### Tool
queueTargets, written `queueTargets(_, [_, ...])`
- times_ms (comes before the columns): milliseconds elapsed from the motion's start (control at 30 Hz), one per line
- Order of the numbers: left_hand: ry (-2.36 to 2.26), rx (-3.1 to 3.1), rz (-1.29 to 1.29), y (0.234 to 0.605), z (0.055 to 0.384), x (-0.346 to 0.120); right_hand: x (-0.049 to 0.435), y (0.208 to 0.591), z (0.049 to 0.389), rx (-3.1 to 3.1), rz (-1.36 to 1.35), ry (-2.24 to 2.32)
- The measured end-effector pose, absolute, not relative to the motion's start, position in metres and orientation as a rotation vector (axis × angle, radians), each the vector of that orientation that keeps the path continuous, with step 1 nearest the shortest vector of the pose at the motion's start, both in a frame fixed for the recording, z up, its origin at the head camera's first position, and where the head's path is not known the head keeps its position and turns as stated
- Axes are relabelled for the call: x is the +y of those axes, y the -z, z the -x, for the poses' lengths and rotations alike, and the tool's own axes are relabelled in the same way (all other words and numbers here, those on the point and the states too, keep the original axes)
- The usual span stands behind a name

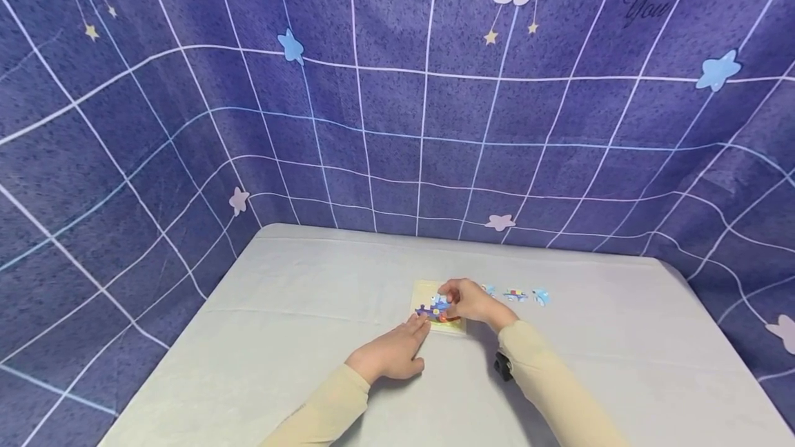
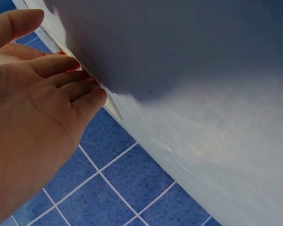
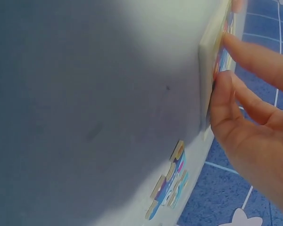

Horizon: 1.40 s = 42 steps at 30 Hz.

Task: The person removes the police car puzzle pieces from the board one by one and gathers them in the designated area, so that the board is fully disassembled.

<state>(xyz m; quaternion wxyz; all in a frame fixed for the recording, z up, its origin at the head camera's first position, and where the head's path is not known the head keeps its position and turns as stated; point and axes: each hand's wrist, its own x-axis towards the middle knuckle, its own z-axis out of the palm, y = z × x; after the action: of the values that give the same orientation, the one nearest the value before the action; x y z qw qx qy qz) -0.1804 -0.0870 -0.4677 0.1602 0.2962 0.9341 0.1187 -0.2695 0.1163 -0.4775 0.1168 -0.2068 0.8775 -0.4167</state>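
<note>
A small jigsaw puzzle board (image 1: 423, 290) with a pale yellow border lies on the table, showing a colourful train-like picture. My left hand (image 1: 393, 352) rests straight fingers on its lower left edge; in the left wrist view the fingers of that hand (image 2: 42, 103) lie along the board's side. Over the board's right part, my right hand (image 1: 470, 301) bends thumb and fingers around a blue puzzle piece (image 1: 442, 301) at the picture. In the right wrist view the right hand's (image 3: 254, 108) fingertips touch the board's face (image 3: 206, 70); the piece between them is mostly hidden.
Right of the board lie loose puzzle pieces: a blue one (image 1: 489, 290) partly behind the right hand, a multicoloured one (image 1: 515, 294) and a light blue one (image 1: 541, 296). A white cloth covers the table (image 1: 279, 336). Blue grid-patterned curtains (image 1: 397, 102) enclose its back and sides.
</note>
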Motion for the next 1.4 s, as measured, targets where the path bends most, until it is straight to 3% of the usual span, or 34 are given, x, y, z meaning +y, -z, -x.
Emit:
queueTargets(933, [-0.337,2.668,-0.86,0.469,0.181,-0.087,0.117,0.483,0.269,2.514,0.755,1.49])
queueTargets(1400, [-0.345,2.68,-0.895,0.47,0.181,-0.088,0.181,0.466,0.264,2.346,0.505,1.677])
